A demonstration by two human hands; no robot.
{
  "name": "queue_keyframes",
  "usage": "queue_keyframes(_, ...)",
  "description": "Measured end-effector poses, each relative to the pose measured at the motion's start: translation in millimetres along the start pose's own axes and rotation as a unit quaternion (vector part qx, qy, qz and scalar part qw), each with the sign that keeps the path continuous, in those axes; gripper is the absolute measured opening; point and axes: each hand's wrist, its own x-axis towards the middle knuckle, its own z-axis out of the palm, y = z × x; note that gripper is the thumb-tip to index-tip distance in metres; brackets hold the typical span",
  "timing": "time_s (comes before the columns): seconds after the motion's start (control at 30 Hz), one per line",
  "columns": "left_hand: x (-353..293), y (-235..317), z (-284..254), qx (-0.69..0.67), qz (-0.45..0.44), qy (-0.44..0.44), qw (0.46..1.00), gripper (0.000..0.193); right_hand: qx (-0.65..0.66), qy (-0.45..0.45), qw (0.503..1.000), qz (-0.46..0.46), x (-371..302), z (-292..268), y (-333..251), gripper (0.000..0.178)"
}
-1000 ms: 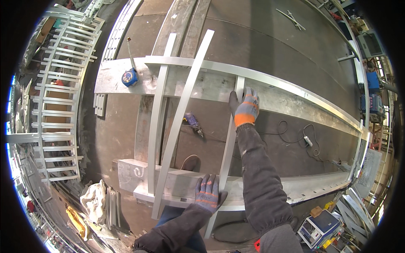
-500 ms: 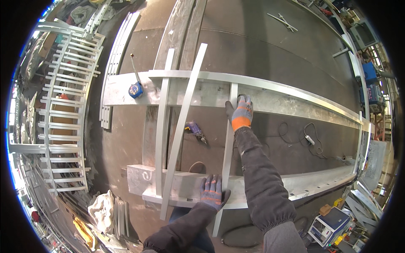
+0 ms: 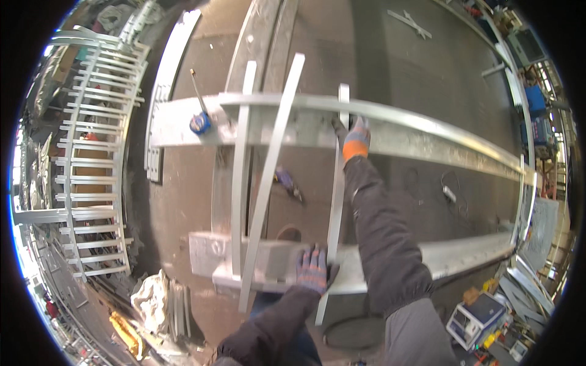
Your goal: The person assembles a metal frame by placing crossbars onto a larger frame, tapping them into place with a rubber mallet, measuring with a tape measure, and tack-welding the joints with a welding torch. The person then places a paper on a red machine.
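Slat (image 3: 336, 207) slid past far rail (image 3: 421, 119), crosswise; right hand (image 3: 354, 135), nearer rail, grips it; left hand (image 3: 313, 269) hold unclear.

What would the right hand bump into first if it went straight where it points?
The right hand would probably meet the long metal rail just ahead, though how high each sits is hard to tell.

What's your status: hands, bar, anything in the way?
Right hand gripping metal bar near its far end. Left hand flat on near beam, thumb by bar. Bar crosses far beam too. Purple power tool on floor, apparently clear.
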Motion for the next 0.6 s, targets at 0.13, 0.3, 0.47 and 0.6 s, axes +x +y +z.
queue_keyframes(0.13, 3, 0, -4, -0.037, -0.061, -0.060, 0.996, 0.067, 0.026, 0.023, 0.987, -0.158, -85, -73, 38, 0.031)
queue_keyframes(0.3, 15, 4, -10, -0.095, -0.131, -0.058, 0.985, 0.065, 0.103, -0.018, 0.981, 0.164, -340, -184, 94, 0.012)
queue_keyframes(0.47, 35, -8, 13, -0.219, -0.205, -0.027, 0.953, 0.049, 0.441, 0.024, 0.723, 0.531, -533, -174, 131, 0.033)
queue_keyframes(0.6, 51, -33, 21, -0.415, -0.145, 0.045, 0.897, 0.043, 0.483, -0.093, 0.773, 0.401, -559, -136, 134, 0.027)
